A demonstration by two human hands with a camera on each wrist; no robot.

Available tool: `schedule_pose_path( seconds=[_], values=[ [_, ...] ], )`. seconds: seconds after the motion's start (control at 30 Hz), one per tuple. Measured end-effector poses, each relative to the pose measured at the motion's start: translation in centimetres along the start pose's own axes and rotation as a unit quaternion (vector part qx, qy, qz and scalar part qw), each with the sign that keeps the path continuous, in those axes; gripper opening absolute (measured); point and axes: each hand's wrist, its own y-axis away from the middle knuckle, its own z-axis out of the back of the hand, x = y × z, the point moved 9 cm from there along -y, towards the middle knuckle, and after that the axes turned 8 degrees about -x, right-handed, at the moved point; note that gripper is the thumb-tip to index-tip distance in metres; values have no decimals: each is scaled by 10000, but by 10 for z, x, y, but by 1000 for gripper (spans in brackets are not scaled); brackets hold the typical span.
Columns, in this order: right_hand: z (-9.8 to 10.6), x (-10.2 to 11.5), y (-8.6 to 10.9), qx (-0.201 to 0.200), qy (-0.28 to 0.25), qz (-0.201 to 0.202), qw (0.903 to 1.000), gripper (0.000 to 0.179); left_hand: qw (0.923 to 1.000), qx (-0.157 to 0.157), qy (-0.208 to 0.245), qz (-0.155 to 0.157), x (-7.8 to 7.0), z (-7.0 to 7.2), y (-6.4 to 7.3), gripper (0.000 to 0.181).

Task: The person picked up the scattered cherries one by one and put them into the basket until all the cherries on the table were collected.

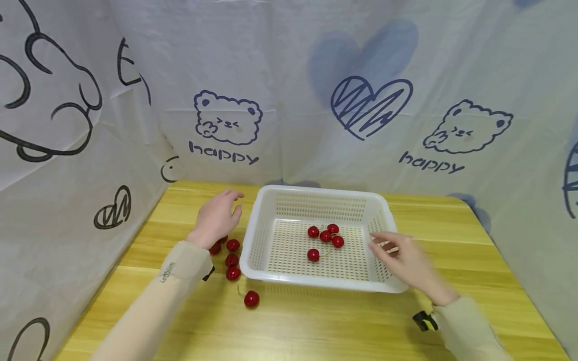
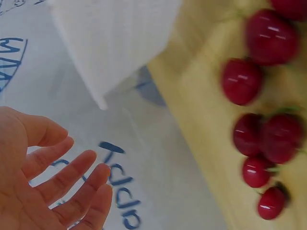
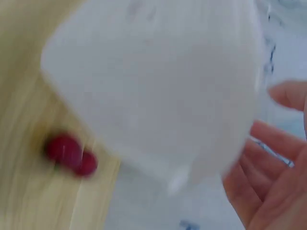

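Note:
A white plastic basket (image 1: pixel 316 282) with slotted walls stands on the table, several red cherries (image 1: pixel 325 236) lying on its floor. My left hand (image 1: pixel 217 215) hovers beyond the basket's left side, fingers spread and relaxed; the left wrist view shows its palm (image 2: pixel 29 196) holding nothing. Below that hand more cherries (image 1: pixel 232 260) lie in a loose group beside the basket. At the right rim, my right hand (image 1: pixel 408 260) has its fingers loosely bent over the edge with nothing between them. Two blurred cherries (image 3: pixel 64 151) show past the basket wall (image 3: pixel 153 86) in the right wrist view.
One cherry with a stem (image 1: pixel 251 299) lies apart, in front of the basket's left corner. The wooden table (image 1: pixel 325 331) meets hanging cloth (image 1: pixel 298 125) with printed bears and hearts at the back and sides.

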Motion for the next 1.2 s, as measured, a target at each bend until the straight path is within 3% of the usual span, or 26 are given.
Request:
schedule_pose_path(
  seconds=[0.13, 0.23, 0.3, 0.4, 0.5, 0.57, 0.7, 0.97, 1.2],
  values=[
    [35, -35, -9, -834, 348, -404, 9951, 34, 9999, -21, -120, 87, 21, 1, 14, 38],
    [49, -60, -13, -925, 619, -870, 9900, 47, 9996, -57, -264, 97, 38, 1, 24, 36],
    [48, -77, -13, -579, 576, -1286, 9883, 60, 9993, -66, -364, 68, 48, 3, 29, 34],
    [33, -99, -11, 312, 87, -1934, 9806, 82, 9989, -28, -467, 6, 61, 5, 36, 31],
    [11, -111, -7, 1050, -624, -2478, 9611, 97, 9987, 53, -505, -49, 70, 6, 42, 31],
    [-1, -113, -5, 1335, -1022, -2678, 9487, 101, 9985, 140, -522, -67, 76, 4, 46, 32],
    [-19, -106, -8, 1564, -1407, -2679, 9402, 104, 9976, 393, -563, -49, 84, -2, 53, 34],
    [-40, -91, -8, 1681, -1644, -2170, 9474, 114, 9949, 773, -594, -276, 76, -16, 69, 39],
    [-44, -86, -8, 1578, -1616, -2049, 9524, 109, 9916, 1017, -643, -475, 67, -28, 75, 32]
  ],
)
